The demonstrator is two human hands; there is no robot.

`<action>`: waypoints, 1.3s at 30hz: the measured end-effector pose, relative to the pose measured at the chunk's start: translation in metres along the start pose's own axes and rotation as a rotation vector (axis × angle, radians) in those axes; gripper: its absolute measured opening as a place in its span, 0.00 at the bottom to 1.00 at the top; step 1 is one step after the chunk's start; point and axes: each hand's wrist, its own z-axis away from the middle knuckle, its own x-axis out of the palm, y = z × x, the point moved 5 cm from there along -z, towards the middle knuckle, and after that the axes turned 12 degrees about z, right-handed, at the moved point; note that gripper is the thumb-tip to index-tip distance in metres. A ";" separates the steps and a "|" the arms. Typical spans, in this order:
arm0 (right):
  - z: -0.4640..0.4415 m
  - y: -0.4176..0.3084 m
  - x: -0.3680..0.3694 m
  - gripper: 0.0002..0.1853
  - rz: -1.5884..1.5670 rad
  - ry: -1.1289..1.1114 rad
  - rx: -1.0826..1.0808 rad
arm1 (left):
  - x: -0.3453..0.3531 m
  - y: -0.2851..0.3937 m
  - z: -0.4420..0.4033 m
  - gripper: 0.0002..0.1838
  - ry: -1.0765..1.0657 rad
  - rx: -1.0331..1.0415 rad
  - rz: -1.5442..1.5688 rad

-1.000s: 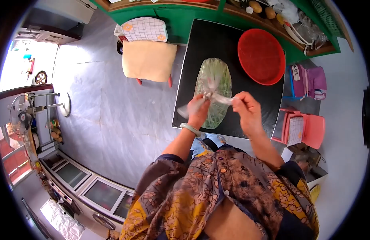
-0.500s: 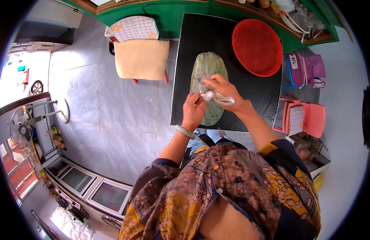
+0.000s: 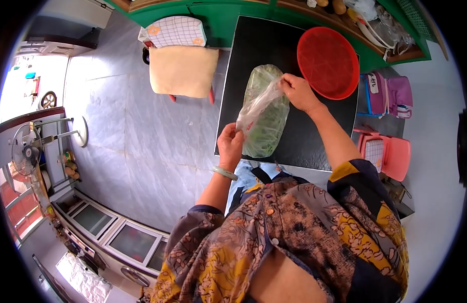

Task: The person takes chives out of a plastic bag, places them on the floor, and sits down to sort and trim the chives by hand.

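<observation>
A clear plastic bag (image 3: 268, 129) of leafy green vegetables lies lengthwise on the black tabletop (image 3: 311, 139). Over it, a bunched whitish stretch of plastic (image 3: 258, 105) with faint red marks is pulled taut on a slant between my hands. My left hand (image 3: 230, 143), a pale bangle on its wrist, pinches the lower end beside the bag's left edge. At the upper end, my right hand (image 3: 300, 94) grips the plastic with closed fingers. Whether this plastic is the bag's own mouth or a separate piece, I cannot tell.
A round red plastic basket (image 3: 328, 63) sits at the table's far right corner. A cushioned chair (image 3: 184, 70) stands to the left. Right of the table are a purple bag (image 3: 395, 96) and a pink chair (image 3: 395, 156). A fan (image 3: 29, 151) is at far left.
My hands were close together over the bag, with the plastic bunched between them. Now they are apart, left lower and right higher, and the plastic is stretched between them.
</observation>
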 end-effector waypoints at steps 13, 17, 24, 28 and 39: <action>-0.019 0.014 -0.011 0.17 -0.313 0.178 0.052 | 0.058 0.056 0.022 0.08 -0.294 -0.028 -0.088; -0.025 0.046 -0.045 0.18 -0.772 0.298 0.286 | 0.062 0.082 0.069 0.14 -0.452 0.345 -0.536; 0.016 0.024 -0.054 0.25 -1.338 0.223 0.134 | 0.087 0.087 0.118 0.20 -0.703 0.802 -0.952; 0.065 0.026 -0.037 0.30 -1.361 0.283 0.122 | 0.092 0.088 0.120 0.25 -0.753 0.835 -0.994; 0.134 0.005 0.043 0.11 -1.181 -0.011 0.373 | 0.097 0.082 0.128 0.18 -0.832 0.860 -1.009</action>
